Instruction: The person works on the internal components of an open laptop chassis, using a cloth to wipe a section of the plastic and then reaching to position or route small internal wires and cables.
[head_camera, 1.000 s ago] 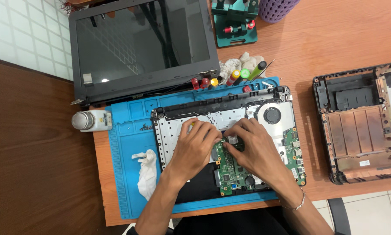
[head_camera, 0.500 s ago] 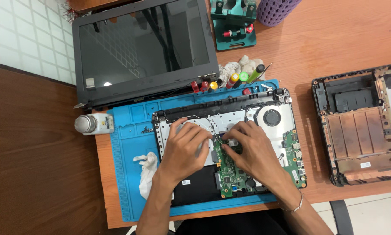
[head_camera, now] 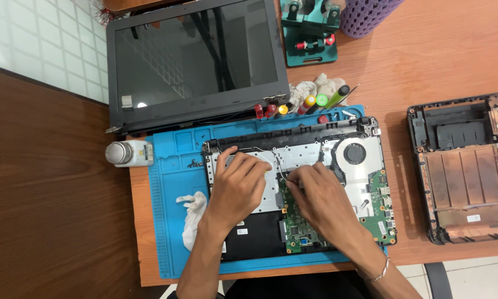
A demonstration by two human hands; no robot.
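An opened laptop base [head_camera: 310, 152] lies on a blue work mat [head_camera: 171, 182], with its silver inner plate, round fan [head_camera: 354, 153] and green circuit board [head_camera: 379, 207] exposed. My left hand [head_camera: 238, 188] rests flat on the silver plate, fingers spread, holding nothing. My right hand [head_camera: 318, 196] lies over the board's upper left part. Its fingertips are pinched together where a thin cable [head_camera: 278, 166] runs down from the plate's top edge. My hands hide the middle of the base.
A detached laptop screen panel [head_camera: 193, 61] lies behind the mat. Several coloured screwdrivers [head_camera: 310, 102] sit at the mat's far edge, a white crumpled cloth [head_camera: 193, 218] on its left, a white canister [head_camera: 127, 153] beside it. A second laptop shell [head_camera: 465, 177] lies right; green holder [head_camera: 310, 33], purple basket [head_camera: 368, 14] behind.
The view has shifted a little. Both hands stay on the laptop base; my right fingertips have crept slightly left along the board's top edge.
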